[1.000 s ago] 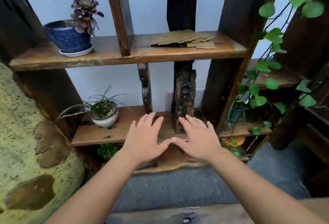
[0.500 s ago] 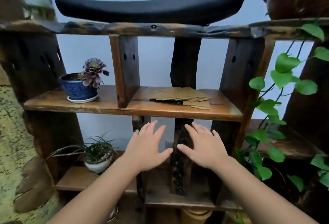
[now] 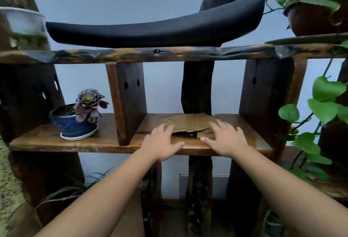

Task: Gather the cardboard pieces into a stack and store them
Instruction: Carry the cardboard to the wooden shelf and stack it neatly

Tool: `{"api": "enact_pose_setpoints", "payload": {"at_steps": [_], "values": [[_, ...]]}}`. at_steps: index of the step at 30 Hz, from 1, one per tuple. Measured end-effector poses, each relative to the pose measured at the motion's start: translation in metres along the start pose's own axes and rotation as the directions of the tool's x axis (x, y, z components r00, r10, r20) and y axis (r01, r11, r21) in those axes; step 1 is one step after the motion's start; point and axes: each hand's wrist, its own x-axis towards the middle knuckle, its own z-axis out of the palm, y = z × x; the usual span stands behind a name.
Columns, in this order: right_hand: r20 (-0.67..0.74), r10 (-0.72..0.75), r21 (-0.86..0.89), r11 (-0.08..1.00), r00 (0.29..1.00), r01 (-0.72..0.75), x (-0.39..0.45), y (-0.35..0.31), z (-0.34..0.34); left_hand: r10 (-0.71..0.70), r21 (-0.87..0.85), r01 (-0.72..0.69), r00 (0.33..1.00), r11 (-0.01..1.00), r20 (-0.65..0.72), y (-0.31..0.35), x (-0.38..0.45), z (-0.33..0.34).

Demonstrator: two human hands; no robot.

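Observation:
Several flat brown cardboard pieces (image 3: pixel 190 122) lie fanned out in a loose overlapping pile on the middle wooden shelf (image 3: pixel 105 142), between two dark uprights. My left hand (image 3: pixel 162 142) rests palm down at the pile's left front corner, fingers spread, fingertips touching the cardboard edge. My right hand (image 3: pixel 225 137) lies palm down over the pile's right front corner, fingers apart, covering some small pieces there. Neither hand grips anything.
A blue pot with a purple succulent (image 3: pixel 79 119) stands on the same shelf to the left, past a wooden divider (image 3: pixel 128 101). A black curved piece (image 3: pixel 154 29) sits on the upper shelf. Trailing green vine leaves (image 3: pixel 323 104) hang at the right.
Both hands rose from below the shelf and reached forward onto the cardboard pile's front corners. The view tilted upward, so the shelf sits lower in frame.

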Motion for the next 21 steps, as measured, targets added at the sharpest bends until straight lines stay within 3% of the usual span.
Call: {"api": "enact_pose_setpoints", "payload": {"at_steps": [5,10,14,19,21], "values": [[0.083,0.176,0.079,0.98,0.981,-0.183,0.049,0.024,0.012,-0.125,-0.15,0.14,0.987,0.979,0.103,-0.019,0.059,0.015],[0.176,0.285,0.198,0.927,0.942,-0.318,0.09,0.035,0.023,-0.214,-0.179,0.253,0.954,0.951,0.21,-0.023,0.102,0.029],[0.241,0.285,0.404,0.84,0.928,-0.363,0.112,0.037,0.032,-0.18,-0.153,0.209,0.966,0.966,0.186,-0.013,0.12,0.038],[0.151,0.295,0.275,0.904,0.944,-0.326,0.119,0.022,0.043,-0.122,-0.118,0.139,0.983,0.983,0.136,0.003,0.136,0.05],[0.139,0.316,0.315,0.884,0.938,-0.345,0.122,0.019,0.041,-0.109,-0.123,0.124,0.987,0.985,0.122,0.008,0.139,0.054]]}}
